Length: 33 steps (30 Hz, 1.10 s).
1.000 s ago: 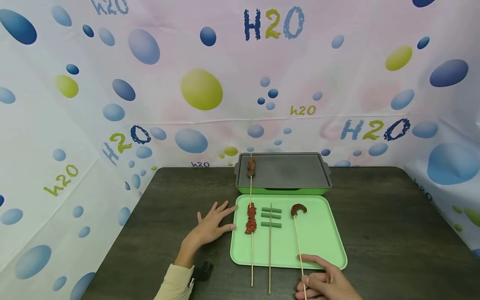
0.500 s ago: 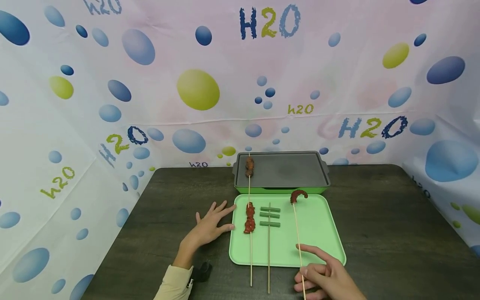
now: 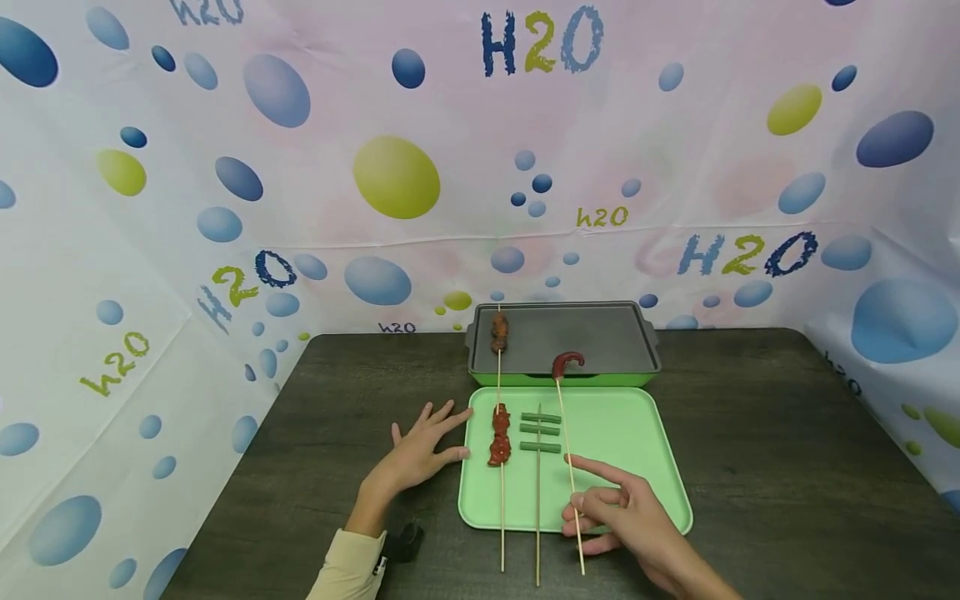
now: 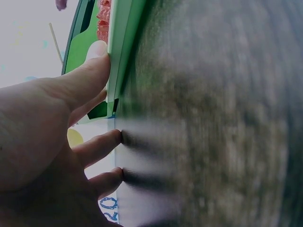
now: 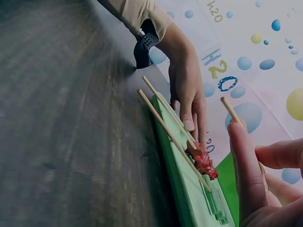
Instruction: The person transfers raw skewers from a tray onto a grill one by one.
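My right hand [image 3: 626, 517] pinches the bare stick of a skewer between thumb and fingers, index finger stretched along it. At the skewer's far tip is a dark red, curled, tentacle-like piece [image 3: 561, 365], in front of the grill pan's near edge in the head view. My left hand [image 3: 412, 454] lies with spread fingers at the left edge of the light green tray [image 3: 637, 450]. Its thumb touches the tray rim [image 4: 113, 56] in the left wrist view. On the tray rest a red meat skewer [image 3: 499, 433] and a skewer of green bean-like pieces [image 3: 541, 430].
Behind the tray stands a grey grill pan [image 3: 592, 333] with a green base. A brown meat skewer [image 3: 499, 332] lies at its left side, its stick reaching over the tray. The dark wooden table [image 3: 787, 433] meets a printed backdrop at the back.
My right hand has moved forward and left with the tentacle-like skewer. Its tip has gone from above the tray to the grill pan's front edge. The left hand stays in place.
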### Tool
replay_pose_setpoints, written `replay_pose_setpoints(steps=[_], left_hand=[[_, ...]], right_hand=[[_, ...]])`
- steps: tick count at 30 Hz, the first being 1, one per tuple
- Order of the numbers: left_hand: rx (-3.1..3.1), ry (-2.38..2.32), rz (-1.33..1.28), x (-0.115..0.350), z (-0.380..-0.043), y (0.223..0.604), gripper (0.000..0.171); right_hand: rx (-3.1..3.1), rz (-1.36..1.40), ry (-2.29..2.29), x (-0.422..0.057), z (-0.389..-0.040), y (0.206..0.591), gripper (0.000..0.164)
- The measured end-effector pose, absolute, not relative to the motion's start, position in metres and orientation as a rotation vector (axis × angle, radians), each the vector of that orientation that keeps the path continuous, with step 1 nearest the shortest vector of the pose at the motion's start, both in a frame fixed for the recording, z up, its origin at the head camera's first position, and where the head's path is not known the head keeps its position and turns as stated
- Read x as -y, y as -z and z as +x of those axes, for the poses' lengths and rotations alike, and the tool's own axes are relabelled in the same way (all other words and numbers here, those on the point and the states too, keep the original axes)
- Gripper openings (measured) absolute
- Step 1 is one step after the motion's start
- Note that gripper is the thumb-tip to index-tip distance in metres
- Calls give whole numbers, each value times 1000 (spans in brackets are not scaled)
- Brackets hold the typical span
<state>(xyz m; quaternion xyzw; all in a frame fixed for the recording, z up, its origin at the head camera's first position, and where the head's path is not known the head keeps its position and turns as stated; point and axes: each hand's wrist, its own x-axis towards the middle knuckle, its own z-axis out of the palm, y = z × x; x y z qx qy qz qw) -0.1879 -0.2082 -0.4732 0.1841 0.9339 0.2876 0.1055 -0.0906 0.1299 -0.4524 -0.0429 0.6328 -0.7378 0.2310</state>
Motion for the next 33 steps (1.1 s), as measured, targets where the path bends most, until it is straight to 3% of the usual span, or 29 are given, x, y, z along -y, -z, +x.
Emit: replay_pose_setpoints(steps=[33], left_hand=[[-2750, -861, 543, 210, -188, 474, 65]], right_hand=[[-1792, -57, 2168, -84, -197, 444, 49]])
